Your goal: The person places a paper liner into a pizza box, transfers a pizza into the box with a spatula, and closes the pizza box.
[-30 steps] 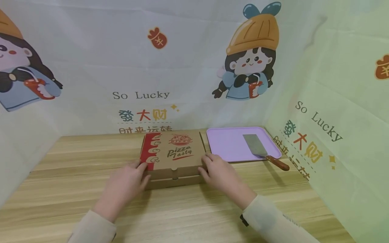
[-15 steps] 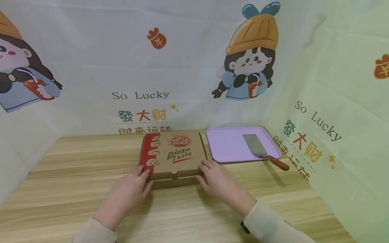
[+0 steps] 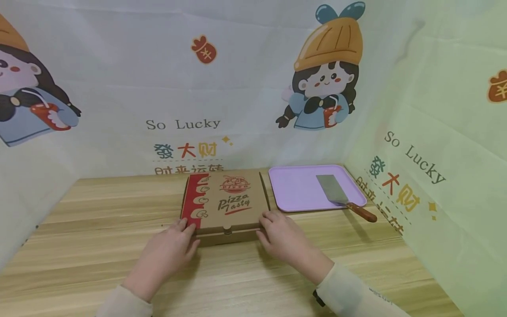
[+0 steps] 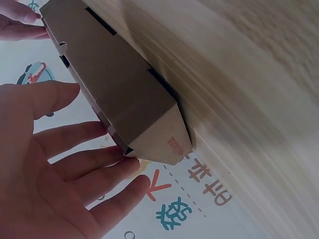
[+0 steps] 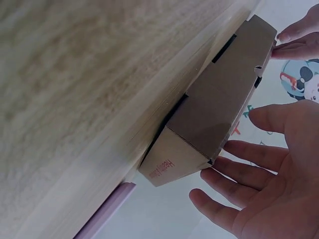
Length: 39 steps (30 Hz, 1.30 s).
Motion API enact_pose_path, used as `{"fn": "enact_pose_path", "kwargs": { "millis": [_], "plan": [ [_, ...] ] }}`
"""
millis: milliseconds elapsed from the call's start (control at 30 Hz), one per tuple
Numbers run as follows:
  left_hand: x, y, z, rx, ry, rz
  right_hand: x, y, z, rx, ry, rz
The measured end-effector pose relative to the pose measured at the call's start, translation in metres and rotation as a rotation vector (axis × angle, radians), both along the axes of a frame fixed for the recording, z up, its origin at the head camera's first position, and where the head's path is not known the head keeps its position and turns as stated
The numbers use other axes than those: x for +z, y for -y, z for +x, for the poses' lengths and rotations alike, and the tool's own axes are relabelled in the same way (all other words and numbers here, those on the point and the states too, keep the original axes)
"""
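A brown cardboard pizza box [image 3: 237, 193] with a red printed strip lies on the table, its lid down nearly level with only a thin gap along the front. My left hand [image 3: 168, 253] rests its fingertips on the lid's front left corner. At the front right corner, the fingertips of my right hand [image 3: 289, 240] touch the lid. Both wrist views show relaxed, nearly straight fingers; the left thumb [image 4: 57, 97] and right thumb [image 5: 269, 117] stand apart from the front wall. What the box holds is hidden.
Right of the box lies a lilac tray [image 3: 293, 189]. A spatula [image 3: 334, 189] rests on it, its wooden handle sticking out over the front right rim. Printed cloth walls [image 3: 253, 88] stand behind and at both sides of the wooden table [image 3: 237, 281].
Over the last second the front of the lid has come down, narrowing the front gap. Both hands moved slightly downward with it. Tray and spatula stayed put.
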State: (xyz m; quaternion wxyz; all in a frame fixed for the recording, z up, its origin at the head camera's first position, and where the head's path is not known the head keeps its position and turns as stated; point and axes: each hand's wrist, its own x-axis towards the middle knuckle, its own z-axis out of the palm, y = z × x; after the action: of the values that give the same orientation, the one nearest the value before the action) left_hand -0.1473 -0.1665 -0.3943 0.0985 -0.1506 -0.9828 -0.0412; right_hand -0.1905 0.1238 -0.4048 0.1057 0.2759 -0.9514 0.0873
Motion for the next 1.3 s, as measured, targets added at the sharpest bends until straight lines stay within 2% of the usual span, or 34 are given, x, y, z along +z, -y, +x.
{"fn": "enact_pose_path", "kwargs": {
  "millis": [333, 500, 767, 900, 1100, 1233, 1300],
  "plan": [
    [0.000, 0.000, 0.002, -0.003, 0.084, -0.030, 0.001, 0.003, 0.003, 0.004, 0.070, 0.018],
    [0.001, 0.001, 0.004, -0.015, 0.134, -0.057, 0.005, 0.008, 0.002, 0.012, 0.098, 0.061],
    [0.002, -0.003, -0.005, 0.007, 0.218, -0.061, 0.014, 0.016, -0.004, -0.026, 0.198, 0.105],
    [0.005, -0.003, -0.009, 0.022, 0.260, -0.010, 0.016, 0.016, -0.007, -0.029, 0.262, 0.062],
    [0.009, 0.002, -0.019, 0.024, 0.251, 0.066, 0.021, 0.014, -0.009, -0.029, 0.364, -0.025],
    [0.016, 0.001, -0.021, 0.050, 0.281, 0.182, 0.024, 0.007, -0.010, -0.014, 0.408, -0.051],
    [0.023, 0.001, -0.020, 0.061, 0.259, 0.231, 0.026, 0.003, -0.012, -0.008, 0.408, -0.073]
  ]
}}
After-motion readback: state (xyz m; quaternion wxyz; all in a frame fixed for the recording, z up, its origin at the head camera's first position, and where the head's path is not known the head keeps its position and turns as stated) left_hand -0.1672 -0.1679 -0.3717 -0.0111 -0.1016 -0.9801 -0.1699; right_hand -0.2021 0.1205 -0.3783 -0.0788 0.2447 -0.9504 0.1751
